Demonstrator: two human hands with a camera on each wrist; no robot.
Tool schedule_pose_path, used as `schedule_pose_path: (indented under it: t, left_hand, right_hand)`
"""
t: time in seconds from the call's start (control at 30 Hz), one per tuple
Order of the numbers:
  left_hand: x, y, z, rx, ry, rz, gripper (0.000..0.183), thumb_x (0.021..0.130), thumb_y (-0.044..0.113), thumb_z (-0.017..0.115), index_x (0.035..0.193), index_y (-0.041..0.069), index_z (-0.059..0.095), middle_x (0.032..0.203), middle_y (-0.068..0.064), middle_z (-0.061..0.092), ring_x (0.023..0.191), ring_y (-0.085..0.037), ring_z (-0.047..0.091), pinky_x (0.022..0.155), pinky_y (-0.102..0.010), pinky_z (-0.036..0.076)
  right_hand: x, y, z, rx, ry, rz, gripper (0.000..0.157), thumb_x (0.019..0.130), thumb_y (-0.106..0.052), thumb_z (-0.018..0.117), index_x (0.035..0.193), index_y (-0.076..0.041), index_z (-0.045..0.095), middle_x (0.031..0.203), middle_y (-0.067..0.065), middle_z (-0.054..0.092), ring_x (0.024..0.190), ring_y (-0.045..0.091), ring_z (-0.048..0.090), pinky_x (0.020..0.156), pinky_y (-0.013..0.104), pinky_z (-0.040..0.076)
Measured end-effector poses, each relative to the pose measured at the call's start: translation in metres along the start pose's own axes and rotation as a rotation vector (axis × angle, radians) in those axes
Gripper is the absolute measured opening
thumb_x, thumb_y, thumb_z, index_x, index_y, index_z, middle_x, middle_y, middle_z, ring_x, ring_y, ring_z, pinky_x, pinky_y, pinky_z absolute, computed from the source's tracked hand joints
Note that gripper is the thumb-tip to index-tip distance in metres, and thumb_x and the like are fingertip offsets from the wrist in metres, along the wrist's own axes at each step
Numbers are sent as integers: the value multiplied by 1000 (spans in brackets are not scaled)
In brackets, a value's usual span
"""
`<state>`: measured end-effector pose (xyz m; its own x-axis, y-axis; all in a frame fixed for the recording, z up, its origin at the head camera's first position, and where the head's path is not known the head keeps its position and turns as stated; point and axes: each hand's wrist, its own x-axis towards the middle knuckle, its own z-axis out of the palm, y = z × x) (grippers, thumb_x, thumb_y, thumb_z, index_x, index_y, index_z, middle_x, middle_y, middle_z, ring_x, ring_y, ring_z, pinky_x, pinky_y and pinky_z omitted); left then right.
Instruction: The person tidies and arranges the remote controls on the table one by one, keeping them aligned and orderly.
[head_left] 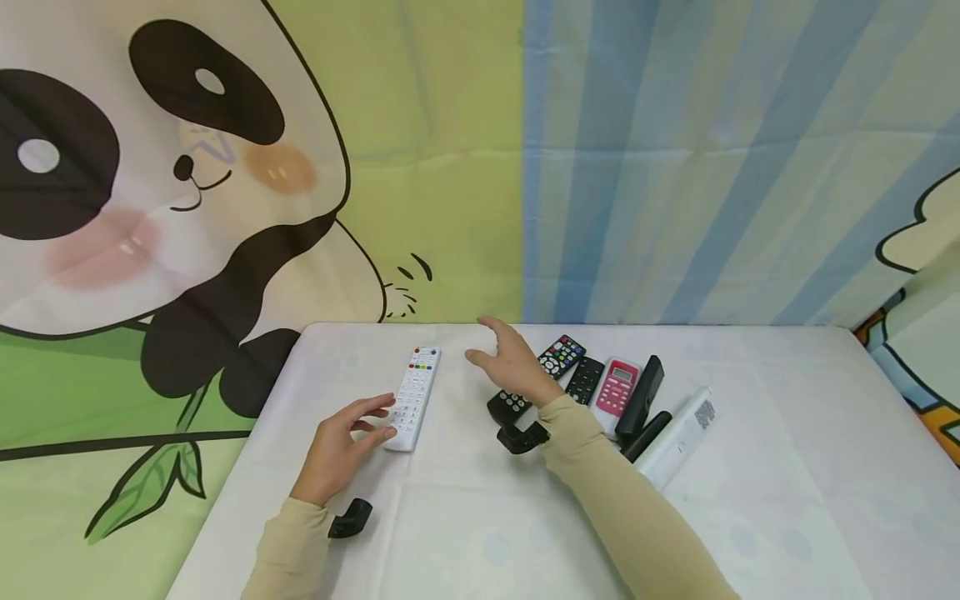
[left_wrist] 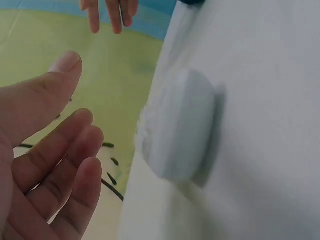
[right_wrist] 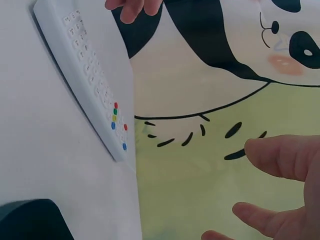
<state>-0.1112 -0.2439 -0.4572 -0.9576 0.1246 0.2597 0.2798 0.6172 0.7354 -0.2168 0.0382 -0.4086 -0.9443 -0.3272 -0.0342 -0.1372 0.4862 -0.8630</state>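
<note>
A white remote control (head_left: 415,396) with coloured buttons at its far end lies on the white table. My left hand (head_left: 337,450) is beside its near left edge, fingers loosely bent and parted. In the left wrist view, a gap shows between those fingers (left_wrist: 82,185) and the remote's rounded near end (left_wrist: 182,127). My right hand (head_left: 517,362) hovers to the right of that remote, thumb and fingers spread, holding nothing. Behind it, partly hidden, lies a black remote (head_left: 562,357) with coloured buttons. The right wrist view shows the white remote's keypad (right_wrist: 90,75) from the side.
Right of my right hand lie another black remote (head_left: 584,380), a white remote with a pink keypad (head_left: 617,387), dark remotes tilted on edge (head_left: 640,400) and a long white one (head_left: 675,442). A printed panda curtain (head_left: 450,167) hangs behind the table (head_left: 787,458).
</note>
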Motion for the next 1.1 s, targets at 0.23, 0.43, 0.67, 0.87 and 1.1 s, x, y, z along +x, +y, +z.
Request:
schedule_pose_path:
  t: [0.23, 0.43, 0.67, 0.87, 1.1]
  left_hand:
    - [9, 15, 8, -35, 9, 69, 48, 83, 11, 82, 129, 11, 68, 125, 1, 68, 100, -25, 68, 83, -39, 55]
    - [15, 26, 18, -57, -19, 61, 50, 83, 11, 83, 130, 14, 67, 123, -3, 68, 103, -24, 67, 86, -37, 54]
    - [23, 36, 33, -75, -53, 41, 51, 83, 15, 82, 132, 14, 66, 124, -5, 68, 106, -29, 66, 88, -44, 54]
    - [34, 48, 46, -51, -70, 34, 53, 82, 15, 83, 132, 13, 66, 126, -3, 67, 110, -27, 65, 90, -39, 54]
    - [50, 61, 65, -53, -94, 5, 67, 81, 14, 85, 142, 11, 57, 130, -8, 66, 114, -21, 63, 93, -40, 52]
  right_hand:
    - [-8, 5, -12, 40, 15, 21, 67, 100, -33, 60, 158, -13, 31, 162, 12, 29, 140, 43, 38, 111, 55, 34]
    - [-15, 13, -22, 115, 23, 50, 69, 101, -35, 58, 159, -14, 27, 164, 13, 24, 143, 45, 32, 112, 56, 32]
    - [-22, 22, -28, 208, 46, 91, 70, 102, -37, 58, 160, -18, 24, 165, 14, 19, 146, 45, 27, 113, 56, 31]
    - [-26, 32, -30, 185, 96, 108, 68, 102, -35, 57, 160, -18, 25, 165, 15, 20, 145, 47, 27, 111, 60, 31]
    - [-27, 36, -33, 120, 141, 121, 68, 102, -34, 57, 159, -14, 26, 164, 17, 21, 148, 41, 22, 113, 62, 26]
